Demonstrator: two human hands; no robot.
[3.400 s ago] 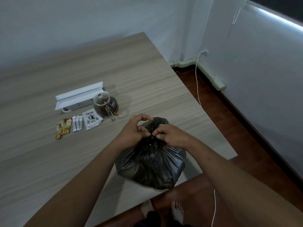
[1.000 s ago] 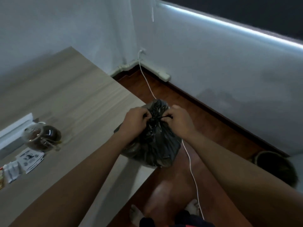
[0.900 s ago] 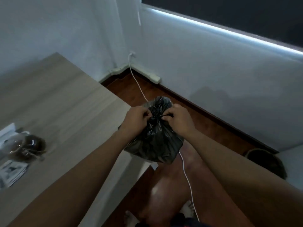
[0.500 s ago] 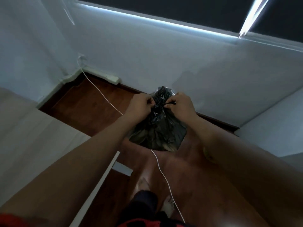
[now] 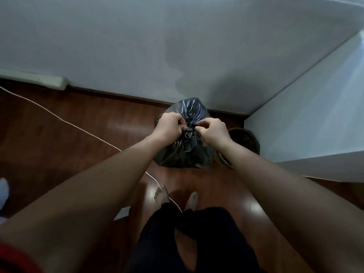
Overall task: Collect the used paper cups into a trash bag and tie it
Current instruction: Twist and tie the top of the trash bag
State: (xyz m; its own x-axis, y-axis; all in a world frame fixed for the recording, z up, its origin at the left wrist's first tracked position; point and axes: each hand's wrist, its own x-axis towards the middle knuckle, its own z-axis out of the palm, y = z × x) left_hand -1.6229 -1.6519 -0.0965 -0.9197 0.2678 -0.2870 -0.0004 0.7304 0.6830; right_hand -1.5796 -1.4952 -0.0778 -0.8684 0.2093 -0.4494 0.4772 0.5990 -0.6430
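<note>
A full black trash bag (image 5: 186, 154) hangs in the air over the wooden floor, held out in front of me. My left hand (image 5: 170, 128) and my right hand (image 5: 213, 131) both pinch its gathered neck, one on each side of a tight knot (image 5: 190, 129). The loose top of the bag fans out above the knot. No paper cups are visible; the bag's contents are hidden.
A brown woven basket (image 5: 246, 141) stands on the floor in the corner, just right of and behind the bag. A white cable (image 5: 78, 127) runs across the dark wooden floor towards my bare feet (image 5: 177, 198). White walls close the corner, with a white conduit (image 5: 39, 79) along the baseboard.
I have turned away from the table, which has left the view, and carried the bag over the floor to the corner. Both hands keep their grip at the knot.
</note>
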